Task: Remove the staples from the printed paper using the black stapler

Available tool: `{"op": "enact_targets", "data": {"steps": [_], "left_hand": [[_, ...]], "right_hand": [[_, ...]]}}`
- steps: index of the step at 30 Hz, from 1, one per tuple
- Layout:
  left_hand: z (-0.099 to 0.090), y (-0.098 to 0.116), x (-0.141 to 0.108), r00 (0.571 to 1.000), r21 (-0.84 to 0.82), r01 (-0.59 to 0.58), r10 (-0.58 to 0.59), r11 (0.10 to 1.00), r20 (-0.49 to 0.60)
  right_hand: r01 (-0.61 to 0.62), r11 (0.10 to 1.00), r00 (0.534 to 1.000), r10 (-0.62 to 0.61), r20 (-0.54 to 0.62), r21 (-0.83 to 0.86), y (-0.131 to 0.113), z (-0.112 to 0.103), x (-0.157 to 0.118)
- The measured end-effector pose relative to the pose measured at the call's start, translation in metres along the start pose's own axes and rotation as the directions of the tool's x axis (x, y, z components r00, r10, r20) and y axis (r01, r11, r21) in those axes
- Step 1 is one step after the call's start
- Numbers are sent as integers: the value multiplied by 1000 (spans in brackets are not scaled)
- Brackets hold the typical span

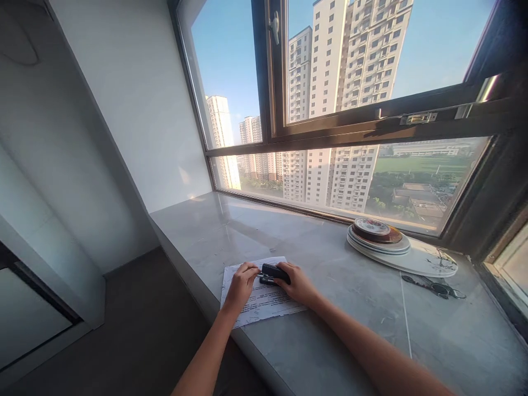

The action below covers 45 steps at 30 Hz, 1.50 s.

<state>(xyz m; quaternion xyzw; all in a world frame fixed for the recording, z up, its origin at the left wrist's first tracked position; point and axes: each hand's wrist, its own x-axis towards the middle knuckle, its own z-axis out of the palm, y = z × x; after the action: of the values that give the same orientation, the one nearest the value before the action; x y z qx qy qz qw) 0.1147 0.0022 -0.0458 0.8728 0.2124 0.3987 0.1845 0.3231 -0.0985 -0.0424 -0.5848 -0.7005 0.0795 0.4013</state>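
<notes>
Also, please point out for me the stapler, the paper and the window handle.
Stapler [273, 270]: head view, on its black top.
Paper [264, 309]: head view, near its lower edge.
Window handle [275, 31]: head view, on its grip.

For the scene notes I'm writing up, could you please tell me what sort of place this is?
Probably a room in a high-rise flat, at a broad window sill: a large framed window looks onto tower blocks, and household plates are stacked on the grey ledge.

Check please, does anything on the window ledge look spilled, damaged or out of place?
Small thin bits, perhaps staples, lie scattered over the printed paper, which looks untidy. I see no spill or clear damage.
</notes>
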Motion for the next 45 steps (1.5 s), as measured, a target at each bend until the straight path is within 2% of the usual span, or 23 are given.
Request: {"op": "enact_targets", "data": {"steps": [5,9,11,15,28,33,36,39,42,45], "left_hand": [[-2,0,2,994,21,113,-113,993,8],[-7,-2,5,959,-51,284,-282,957,36],[-9,-2,6,945,-86,323,-318,942,71],[-11,-1,8,943,-142,327,-312,934,116],[-9,-10,5,948,-143,305,-287,941,134],[-8,-16,3,952,-182,303,-287,935,110],[-9,-19,2,950,-236,312,-299,920,89],[-11,-17,1,945,-358,326,-304,875,117],[-14,-9,1,940,-417,342,-299,842,166],[-15,-1,3,955,-329,279,-228,902,188]], "right_hand": [[7,1000,1000,-7,-6,-12,0,0,0],[8,1000,1000,-8,-3,-1,-1,0,0],[3,1000,1000,-3,-8,5,-1,0,0],[-3,1000,1000,3,-12,13,0,0,0],[-13,1000,1000,13,-2,15,-1,-2,0],[-20,999,1000,21,-8,40,-1,-1,0],[-60,996,998,62,-28,71,2,-4,-1],[-110,983,991,119,-55,147,4,-15,-2],[-58,965,998,60,-1,256,3,-24,-4],[39,951,997,-59,56,308,-1,-24,-3]]}}
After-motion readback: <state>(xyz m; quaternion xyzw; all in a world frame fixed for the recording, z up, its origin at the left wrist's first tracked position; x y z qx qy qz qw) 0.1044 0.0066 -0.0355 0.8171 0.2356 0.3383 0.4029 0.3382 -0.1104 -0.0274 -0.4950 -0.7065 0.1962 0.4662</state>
